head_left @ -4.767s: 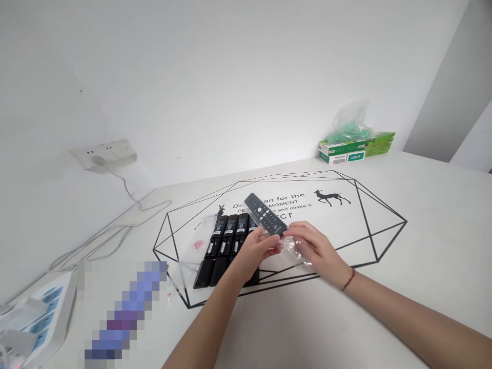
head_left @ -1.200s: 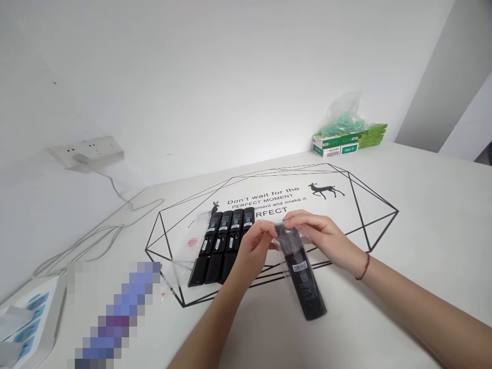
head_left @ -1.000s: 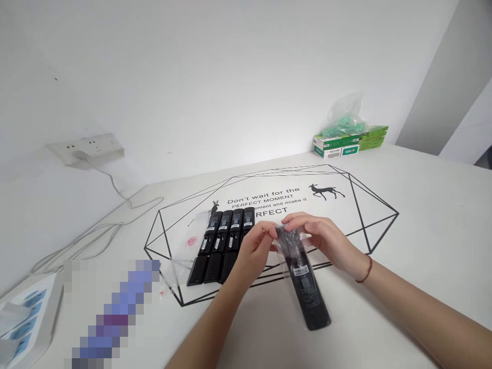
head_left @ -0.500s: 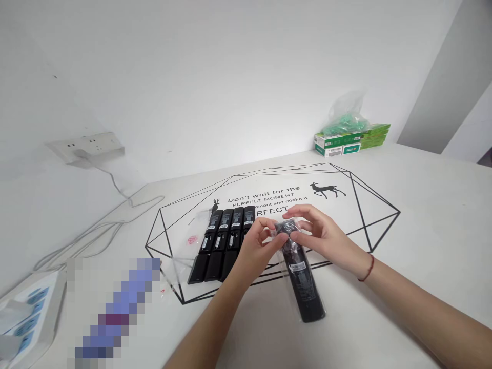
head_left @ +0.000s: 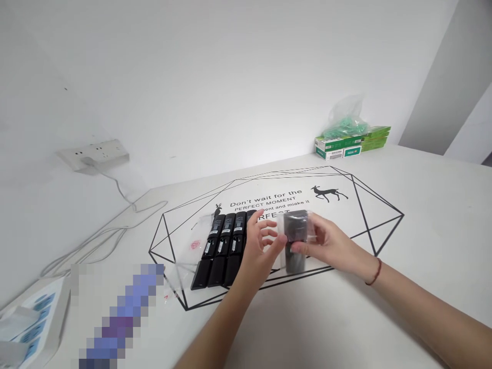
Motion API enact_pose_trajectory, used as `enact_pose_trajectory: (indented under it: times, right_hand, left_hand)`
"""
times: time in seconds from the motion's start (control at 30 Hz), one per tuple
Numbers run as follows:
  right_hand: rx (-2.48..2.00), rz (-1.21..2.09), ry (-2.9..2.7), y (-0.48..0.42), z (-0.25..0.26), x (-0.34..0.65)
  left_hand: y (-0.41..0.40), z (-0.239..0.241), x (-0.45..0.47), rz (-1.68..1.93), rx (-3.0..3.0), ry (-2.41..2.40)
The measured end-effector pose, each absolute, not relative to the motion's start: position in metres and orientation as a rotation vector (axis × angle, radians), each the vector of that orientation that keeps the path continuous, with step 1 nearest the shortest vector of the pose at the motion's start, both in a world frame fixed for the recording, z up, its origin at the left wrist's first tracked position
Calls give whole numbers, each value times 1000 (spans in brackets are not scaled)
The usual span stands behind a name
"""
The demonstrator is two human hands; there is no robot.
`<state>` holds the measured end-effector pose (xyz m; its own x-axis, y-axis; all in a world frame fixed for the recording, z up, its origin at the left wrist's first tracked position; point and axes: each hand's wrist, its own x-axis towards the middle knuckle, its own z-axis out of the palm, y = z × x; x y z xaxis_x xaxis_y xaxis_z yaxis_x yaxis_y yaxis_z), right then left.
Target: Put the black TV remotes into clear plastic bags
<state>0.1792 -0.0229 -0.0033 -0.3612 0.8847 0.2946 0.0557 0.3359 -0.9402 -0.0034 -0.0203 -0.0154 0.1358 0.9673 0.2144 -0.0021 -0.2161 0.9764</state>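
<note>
A black remote control in a clear plastic sleeve is tilted up in front of me, so it looks short. My right hand grips it from the right side, thumb across its near face. On its left, my left hand has its fingers spread apart, and its thumb tip is at the sleeve's edge. Whether that thumb presses on the sleeve I cannot tell. Left of my left hand, several black remote controls lie side by side with their backs up and battery bays uncovered, partly hidden by that hand.
A clear plastic bag lies left of the row. Green and white boxes carry a bag of green items at the back right. Cables run from a wall socket; a white box stands front left.
The sleeved remote control, earlier lying lengthwise toward me under both hands, is now tipped up in my right hand. My left hand's fingers have opened away from it.
</note>
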Motion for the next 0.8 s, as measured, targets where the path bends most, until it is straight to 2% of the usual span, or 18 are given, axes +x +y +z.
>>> enact_pose_trajectory:
  times: [0.1, 0.23, 0.4, 0.53, 0.73, 0.8]
  right_hand:
    - [-740, 594, -1841, -23, -7, 183]
    - [-579, 23, -2039, -22, -11, 183]
    - [-681, -242, -2039, -19, -12, 183]
    - [-853, -109, -2057, -12, -15, 188]
    - [-1183, 857, -1683, -7, -18, 183]
    - [-1171, 1076, -1648, -8, -17, 180]
  left_hand:
    - [-20, -21, -2, 1144, 1377, 1103]
    - [-24, -17, 2, 784, 1136, 845]
    - [-29, -8, 1, 834, 1149, 766]
    - [-20, -12, -4, 919, 1178, 872]
    - [-9, -22, -3, 1005, 1426, 1043]
    - [-10, -25, -1, 979, 1492, 1042]
